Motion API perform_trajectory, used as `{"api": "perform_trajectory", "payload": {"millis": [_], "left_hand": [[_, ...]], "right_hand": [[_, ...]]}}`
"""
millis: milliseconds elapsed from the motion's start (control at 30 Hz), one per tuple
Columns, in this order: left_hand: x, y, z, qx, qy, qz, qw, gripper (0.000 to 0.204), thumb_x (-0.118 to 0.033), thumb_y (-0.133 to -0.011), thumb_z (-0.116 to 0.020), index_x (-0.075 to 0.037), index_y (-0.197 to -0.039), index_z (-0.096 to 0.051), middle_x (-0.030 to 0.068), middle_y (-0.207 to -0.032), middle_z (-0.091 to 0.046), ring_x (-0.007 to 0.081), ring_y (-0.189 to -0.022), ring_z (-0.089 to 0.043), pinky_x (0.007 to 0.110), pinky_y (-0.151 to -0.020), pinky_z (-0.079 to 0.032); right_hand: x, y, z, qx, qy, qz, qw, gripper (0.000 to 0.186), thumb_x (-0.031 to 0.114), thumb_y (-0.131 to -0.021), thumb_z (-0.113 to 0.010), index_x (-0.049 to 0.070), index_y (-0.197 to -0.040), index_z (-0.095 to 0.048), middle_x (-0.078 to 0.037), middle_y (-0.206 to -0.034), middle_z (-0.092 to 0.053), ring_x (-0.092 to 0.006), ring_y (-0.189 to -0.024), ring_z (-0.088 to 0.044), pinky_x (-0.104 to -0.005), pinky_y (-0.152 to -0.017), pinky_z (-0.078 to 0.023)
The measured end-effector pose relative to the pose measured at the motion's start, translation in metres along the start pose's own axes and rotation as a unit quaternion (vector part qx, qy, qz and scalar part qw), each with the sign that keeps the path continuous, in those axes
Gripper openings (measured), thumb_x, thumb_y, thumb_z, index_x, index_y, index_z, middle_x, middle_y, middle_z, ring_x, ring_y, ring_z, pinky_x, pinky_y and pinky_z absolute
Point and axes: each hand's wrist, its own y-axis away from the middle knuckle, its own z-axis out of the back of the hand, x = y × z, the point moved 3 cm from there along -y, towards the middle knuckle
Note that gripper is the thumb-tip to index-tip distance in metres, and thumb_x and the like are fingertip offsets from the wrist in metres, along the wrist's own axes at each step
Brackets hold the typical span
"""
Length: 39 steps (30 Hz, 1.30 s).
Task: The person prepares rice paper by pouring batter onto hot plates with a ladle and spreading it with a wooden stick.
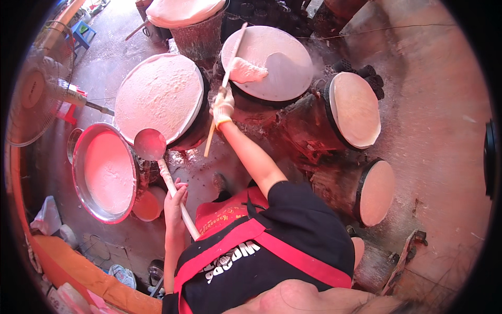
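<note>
Gripping a thin stick (235, 55), gloved right hand (224, 107) angles it across the upper round top (287, 77); pale flap (246, 71) lies against it, presumably for support; left hand (176, 201) closed round ladle (150, 144), bowl by left round top's (198, 111) edge near basin (78, 167), probably keeping both reachable.

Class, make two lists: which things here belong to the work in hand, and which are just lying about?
In the work:
- ladle, in the left hand
- stick, in the gloved right hand
- griddle beneath the stick
- basin of pale liquid

Apparently just around:
- fan
- blue stool
</note>
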Motion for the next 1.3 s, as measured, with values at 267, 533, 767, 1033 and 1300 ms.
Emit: {"api": "perform_trajectory", "payload": {"millis": [267, 533, 767, 1033, 1300], "left_hand": [[0.003, -0.006, -0.033, 0.047, 0.009, 0.020, 0.999, 0.014, -0.011, -0.086, -0.061, -0.006, -0.099, -0.058, 0.0035, -0.118, -0.052, 0.0098, -0.106, -0.051, 0.029, -0.092, -0.044], [0.010, 0.000, -0.084, 0.092, -0.021, 0.014, 0.995, 0.016, -0.011, -0.085, -0.062, -0.005, -0.100, -0.059, 0.0022, -0.100, -0.059, 0.0089, -0.096, -0.055, 0.024, -0.084, -0.045], [0.021, -0.001, -0.118, 0.078, -0.021, 0.011, 0.997, 0.013, -0.012, -0.085, -0.062, -0.008, -0.098, -0.060, -0.0003, -0.099, -0.058, 0.0062, -0.093, -0.052, 0.023, -0.081, -0.041], [0.032, -0.002, -0.194, 0.102, -0.056, 0.016, 0.993, 0.016, -0.015, -0.086, -0.062, -0.007, -0.100, -0.060, -0.0003, -0.101, -0.057, 0.0066, -0.092, -0.051, 0.024, -0.084, -0.041], [0.052, -0.004, -0.245, 0.113, -0.001, 0.037, 0.993, 0.018, -0.012, -0.087, -0.061, -0.003, -0.102, -0.057, 0.0007, -0.082, -0.051, 0.0074, -0.068, -0.051, 0.020, -0.055, -0.047]], "right_hand": [[0.050, 0.060, 0.124, -0.009, -0.021, -0.012, 1.000, 0.040, 0.036, -0.096, -0.047, 0.033, -0.135, -0.037, 0.003, -0.057, -0.040, -0.0071, -0.035, -0.034, -0.0244, -0.029, -0.029], [0.063, 0.058, 0.083, 0.120, 0.104, -0.030, 0.987, 0.029, 0.029, -0.095, -0.049, 0.026, -0.123, -0.047, 0.001, -0.061, -0.048, -0.0068, -0.040, -0.036, -0.0244, -0.034, -0.030], [0.099, 0.050, 0.238, 0.162, 0.024, -0.152, 0.975, 0.043, 0.039, -0.090, -0.056, 0.032, -0.130, -0.042, 0.001, -0.058, -0.046, -0.0072, -0.035, -0.034, -0.0229, -0.032, -0.027], [0.137, 0.026, 0.209, 0.171, 0.123, -0.111, 0.971, 0.030, 0.033, -0.093, -0.052, 0.020, -0.120, -0.051, 0.003, -0.059, -0.045, -0.0050, -0.037, -0.032, -0.0220, -0.033, -0.025], [0.199, -0.040, 0.295, 0.169, 0.141, -0.094, 0.971, 0.030, 0.036, -0.090, -0.057, 0.024, -0.117, -0.054, 0.004, -0.056, -0.044, -0.0046, -0.034, -0.030, -0.0219, -0.030, -0.023]]}}
